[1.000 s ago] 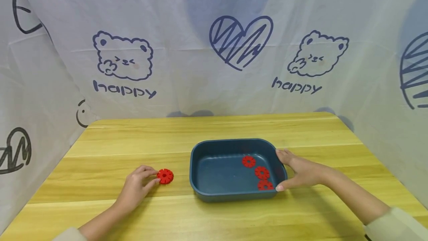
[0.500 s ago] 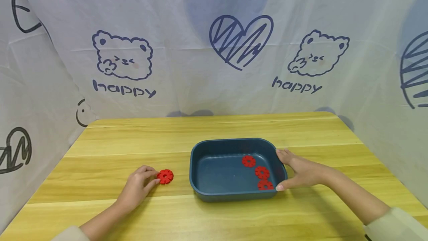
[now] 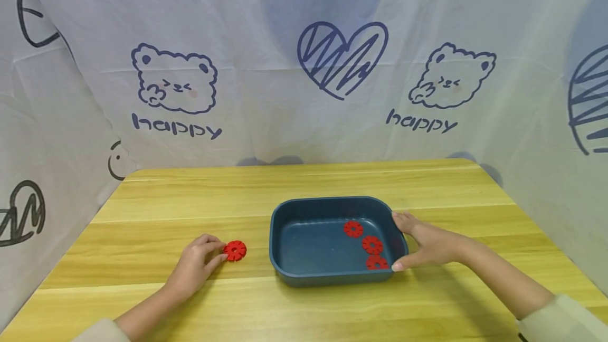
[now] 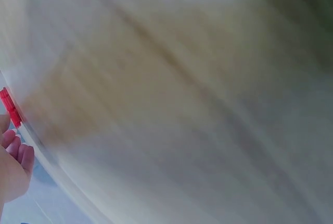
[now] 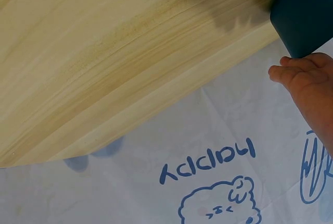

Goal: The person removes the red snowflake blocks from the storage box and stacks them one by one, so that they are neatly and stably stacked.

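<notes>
My left hand [image 3: 191,265] pinches a round red notched plastic disc [image 3: 235,250] with a hole in its middle, left of the basin and close over the table. The left wrist view catches the red disc [image 4: 10,108] edge-on at the far left, beside the curled fingers [image 4: 22,153]. At the right end of a dark blue rectangular plastic basin [image 3: 332,281], my right hand [image 3: 429,244] holds the wall, thumb at the front corner and fingers at the back one. Inside the basin, toward its right side, lie three similar red discs [image 3: 372,245].
The basin stands on a yellow wood-grain table [image 3: 190,194]. White cloth [image 3: 266,104] printed with hearts and bears hangs behind the table and along both sides.
The red disc has tilted very slightly between the left fingers. Both hands, the basin and the discs in it have stayed in place.
</notes>
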Demonstrator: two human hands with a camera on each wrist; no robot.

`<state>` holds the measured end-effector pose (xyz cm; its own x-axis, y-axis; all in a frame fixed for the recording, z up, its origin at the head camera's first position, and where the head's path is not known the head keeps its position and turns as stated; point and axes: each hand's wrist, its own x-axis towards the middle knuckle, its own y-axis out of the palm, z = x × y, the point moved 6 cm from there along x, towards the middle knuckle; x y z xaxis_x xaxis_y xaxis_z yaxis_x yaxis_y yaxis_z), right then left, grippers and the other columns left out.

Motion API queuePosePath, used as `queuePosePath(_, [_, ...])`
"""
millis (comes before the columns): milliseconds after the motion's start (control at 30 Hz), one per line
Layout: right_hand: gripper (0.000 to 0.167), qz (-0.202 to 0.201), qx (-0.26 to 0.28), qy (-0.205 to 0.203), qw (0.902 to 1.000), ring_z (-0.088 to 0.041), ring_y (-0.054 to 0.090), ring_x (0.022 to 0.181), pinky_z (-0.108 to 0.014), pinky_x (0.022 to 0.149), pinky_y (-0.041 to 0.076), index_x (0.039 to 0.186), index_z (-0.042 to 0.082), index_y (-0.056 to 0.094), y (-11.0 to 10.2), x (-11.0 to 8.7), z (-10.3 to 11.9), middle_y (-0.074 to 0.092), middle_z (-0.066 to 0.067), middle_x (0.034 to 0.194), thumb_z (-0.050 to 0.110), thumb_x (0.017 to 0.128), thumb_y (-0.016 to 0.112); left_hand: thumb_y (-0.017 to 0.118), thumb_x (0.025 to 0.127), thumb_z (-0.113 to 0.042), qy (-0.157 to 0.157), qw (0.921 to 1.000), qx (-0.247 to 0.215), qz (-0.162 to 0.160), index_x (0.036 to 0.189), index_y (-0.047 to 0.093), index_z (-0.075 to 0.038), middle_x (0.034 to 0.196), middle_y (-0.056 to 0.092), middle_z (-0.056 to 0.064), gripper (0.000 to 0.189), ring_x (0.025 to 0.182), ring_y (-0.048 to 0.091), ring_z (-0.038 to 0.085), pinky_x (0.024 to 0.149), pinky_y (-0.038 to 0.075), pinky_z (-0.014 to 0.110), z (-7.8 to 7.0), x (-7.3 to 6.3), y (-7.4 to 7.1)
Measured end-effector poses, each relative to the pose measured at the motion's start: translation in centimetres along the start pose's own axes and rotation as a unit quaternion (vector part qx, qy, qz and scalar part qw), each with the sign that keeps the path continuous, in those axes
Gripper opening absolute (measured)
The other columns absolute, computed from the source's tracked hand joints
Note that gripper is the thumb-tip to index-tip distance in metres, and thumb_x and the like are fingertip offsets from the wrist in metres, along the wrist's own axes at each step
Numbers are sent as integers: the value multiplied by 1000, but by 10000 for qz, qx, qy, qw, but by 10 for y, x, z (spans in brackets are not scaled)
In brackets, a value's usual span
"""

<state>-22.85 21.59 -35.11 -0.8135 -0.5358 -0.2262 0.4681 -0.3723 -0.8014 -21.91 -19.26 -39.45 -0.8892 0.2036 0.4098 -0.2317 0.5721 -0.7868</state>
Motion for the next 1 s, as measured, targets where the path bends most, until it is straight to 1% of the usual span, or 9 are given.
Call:
queuePosePath(300, [110, -21, -72, -3, 10000, -53, -2, 136, -68, 106, 11, 142, -14, 12, 0, 0, 0, 8, -31, 150, 47, 75, 72, 75, 73, -1, 97, 9999, 36, -21, 90, 69, 7, 89, 64, 11, 19, 82, 62, 21, 69, 54, 33, 1, 0, -1])
queuePosePath(500, [110, -2, -41, 8, 10000, -53, -3, 136, -68, 106, 11, 142, -15, 11, 0, 0, -1, 7, -31, 150, 46, 75, 73, 73, 74, -1, 166, 9997, -174, -94, 94, 68, 6, 93, 64, 12, 22, 86, 63, 25, 72, 55, 36, -1, 1, -7])
queuePosePath(633, [110, -17, -46, -7, 10000, -53, -3, 136, -68, 106, 10, 142, -15, 11, 0, 0, -1, 7, -32, 150, 46, 75, 73, 72, 76, 0, 300, 9987, -287, -303, 96, 69, 4, 95, 65, 12, 21, 88, 64, 27, 73, 55, 38, -11, 6, -13])
queuePosePath(733, [110, -22, -68, -10, 10000, -53, -3, 136, -68, 106, 10, 142, -14, 11, 0, 0, -1, 7, -32, 150, 47, 75, 73, 73, 76, -2, 396, 9970, -365, -562, 95, 69, 3, 93, 66, 11, 20, 85, 64, 27, 72, 55, 39, -20, 11, -16])
queuePosePath(867, [110, -21, -77, -26, 10000, -54, -3, 136, -68, 106, 11, 142, -15, 11, -1, 0, 0, 7, -32, 150, 46, 75, 73, 75, 74, -2, 556, 9934, -483, -880, 92, 70, 1, 91, 67, 9, 20, 79, 63, 25, 68, 55, 37, -33, 18, -19])
queuePosePath(1000, [110, -13, -76, -40, 10000, -54, -3, 136, -68, 106, 10, 142, -15, 11, 0, 0, 0, 7, -32, 150, 46, 75, 73, 76, 72, -3, 666, 9905, -615, -1032, 92, 70, 0, 89, 67, 8, 21, 79, 63, 24, 66, 55, 35, -45, 25, -20])
